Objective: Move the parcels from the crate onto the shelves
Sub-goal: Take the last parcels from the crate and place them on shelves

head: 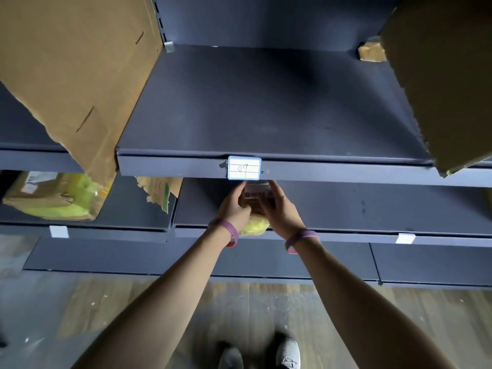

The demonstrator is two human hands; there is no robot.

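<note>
Parcel (pixel 255 201) was at the front of the lower shelf (pixel 346 206), just under the tag (pixel 244 168) marked 09, with its yellow end right at the lip. My left hand (pixel 234 207) curled round its left side and my right hand (pixel 279 210) round its right. I judged that letting go so near the edge could let it tip off onto the floor (pixel 245 302).

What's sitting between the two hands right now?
The head view shows a small brown parcel with a white label, gripped between the left hand and right hand, just below the 09 tag.
</note>
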